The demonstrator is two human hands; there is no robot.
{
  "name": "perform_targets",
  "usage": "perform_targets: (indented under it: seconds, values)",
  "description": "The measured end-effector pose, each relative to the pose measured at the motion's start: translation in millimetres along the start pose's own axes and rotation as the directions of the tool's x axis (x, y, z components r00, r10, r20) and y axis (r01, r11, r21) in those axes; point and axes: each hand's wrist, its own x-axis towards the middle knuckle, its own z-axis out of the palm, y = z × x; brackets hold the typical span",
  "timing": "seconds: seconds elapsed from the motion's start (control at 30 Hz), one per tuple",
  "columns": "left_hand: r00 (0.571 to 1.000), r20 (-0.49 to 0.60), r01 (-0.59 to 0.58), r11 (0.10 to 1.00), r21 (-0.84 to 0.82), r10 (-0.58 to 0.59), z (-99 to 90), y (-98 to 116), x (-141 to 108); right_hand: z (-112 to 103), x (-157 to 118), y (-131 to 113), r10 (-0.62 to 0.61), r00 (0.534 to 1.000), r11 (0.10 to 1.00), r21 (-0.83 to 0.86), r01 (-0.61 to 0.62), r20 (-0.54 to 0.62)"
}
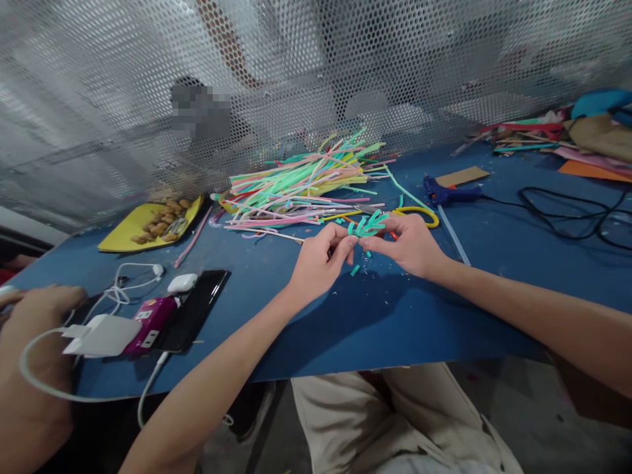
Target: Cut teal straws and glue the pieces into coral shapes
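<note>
Above the blue table, my left hand (323, 257) and my right hand (407, 240) meet at a small green piece made of pipe cleaners (368, 225), with several short prongs sticking up. Fingers of both hands are closed on its lower part, which they hide. Behind my hands lies a large heap of coloured pipe cleaners (306, 181). Scissors with yellow handles (419, 214) rest just beyond my right hand. Short green offcuts (355, 270) and tiny bits are scattered on the table below my fingers.
A blue glue gun (451, 191) with a black cord (557, 214) lies at the right. At the left are a yellow tray (123, 227) of brown lumps, a black phone (200, 309), a purple power strip (153, 322) and a charger (106, 334). Another person's arm (37, 368) rests far left.
</note>
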Motion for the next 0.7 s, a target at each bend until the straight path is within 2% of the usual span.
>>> perform_targets:
  seconds: [0.17, 0.27, 0.43, 0.7]
  values:
    - [1.000, 0.009, -0.011, 1.000, 0.024, 0.011, -2.1, -1, 1, -3, 1, 0, -0.004, 1.000, 0.999, -0.033, 0.005, 0.028]
    - [1.000, -0.010, -0.004, 1.000, -0.011, 0.004, -2.1, -3, 1, -2, 1, 0, -0.010, 0.999, 1.000, 0.020, 0.009, 0.044]
    - [0.998, -0.036, 0.040, 0.992, -0.123, -0.045, -1.8, -10, 0, 1, 1, 3, 0.029, 1.000, 0.991, 0.131, -0.028, -0.005]
    - [0.998, -0.049, 0.023, 0.997, -0.080, -0.027, -1.8, -10, 0, 3, 0, 3, 0.037, 0.999, 0.981, 0.192, -0.032, -0.023]
